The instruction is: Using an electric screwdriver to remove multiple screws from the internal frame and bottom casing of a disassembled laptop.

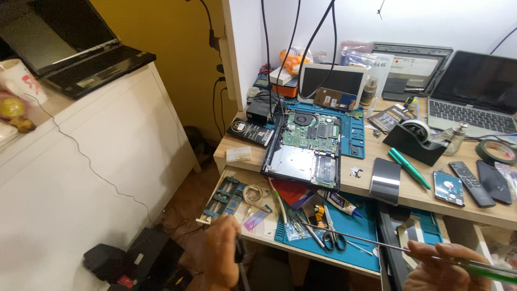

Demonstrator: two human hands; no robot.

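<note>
My left hand [222, 253] is low at the bottom centre, closed around a small dark tool [239, 253] near the front of the pulled-out tray. At the bottom right, my right hand [439, 267] grips a long screwdriver with a green handle [487, 269]; its thin metal shaft [355, 237] reaches left over the blue mat [363, 223] and a pair of scissors [331, 237]. On the desk beyond lies an opened laptop [307, 148] with its green circuit board exposed.
A phone [386, 180], green pens [409, 168], tape dispenser [414, 140], hard drive [448, 188], remotes [471, 183] and tape roll [498, 151] crowd the desk's right. Laptops [476, 91] and a tablet [331, 81] stand behind. A white cabinet [86, 161] fills the left.
</note>
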